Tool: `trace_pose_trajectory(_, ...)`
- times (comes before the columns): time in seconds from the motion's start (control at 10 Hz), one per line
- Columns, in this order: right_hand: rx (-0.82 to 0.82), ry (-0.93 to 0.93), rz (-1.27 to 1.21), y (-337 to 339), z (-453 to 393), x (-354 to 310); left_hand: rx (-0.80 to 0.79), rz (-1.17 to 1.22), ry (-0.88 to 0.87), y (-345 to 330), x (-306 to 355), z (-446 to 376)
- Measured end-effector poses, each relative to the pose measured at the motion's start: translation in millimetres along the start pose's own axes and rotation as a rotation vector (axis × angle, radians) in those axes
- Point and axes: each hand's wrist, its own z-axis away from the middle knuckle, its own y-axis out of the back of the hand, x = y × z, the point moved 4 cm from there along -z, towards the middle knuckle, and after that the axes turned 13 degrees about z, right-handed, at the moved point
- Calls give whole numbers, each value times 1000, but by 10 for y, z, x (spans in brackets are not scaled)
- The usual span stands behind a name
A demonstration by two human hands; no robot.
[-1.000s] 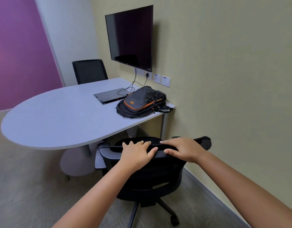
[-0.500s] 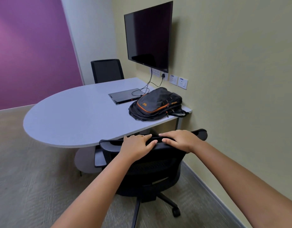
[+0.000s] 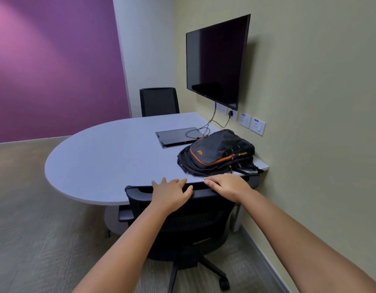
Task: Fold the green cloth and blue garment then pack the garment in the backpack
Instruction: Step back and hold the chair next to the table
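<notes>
Both hands rest on the top edge of a black office chair (image 3: 178, 220) drawn up to a pale oval tabletop (image 3: 102, 161) in a small meeting room. The left hand (image 3: 172, 192) lies over the backrest with fingers spread and lightly curled across the rim, thumb set toward the other hand; the right hand (image 3: 228, 186) covers the rim just beside it, fingers bent over the edge. The paired hold at the top of the backrest, arms out straight, looks suited to steering the chair on its castors, probably to clear standing room at the tabletop. The black and orange backpack (image 3: 216, 154) lies flat on its back near the tabletop's right corner, close to the wall, its zips apparently closed and its straps trailing toward the edge, so it appears to need opening before anything can go in. Behind it sits a closed dark laptop (image 3: 175, 137), its cable (image 3: 212, 121) running up to wall sockets under a dark wall-mounted screen (image 3: 216, 60). A second black chair (image 3: 158, 101) stands at the far side. Neither the green cloth nor the blue garment is in view, and folding has seemingly not begun.
</notes>
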Motion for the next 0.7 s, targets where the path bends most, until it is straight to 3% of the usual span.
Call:
trace_pose_trajectory(0.3, 7, 89, -33, 14, -549, 221, -9, -12, 74, 56, -35, -487)
trace_pose_trajectory(0.6, 30, 202, -27, 15, -616, 616, 64, 5, 133, -73, 330, -571)
trace_pose_trajectory(0.7, 159, 221, -9, 21, -582, 649, 191, 3, 76, -117, 382, -549)
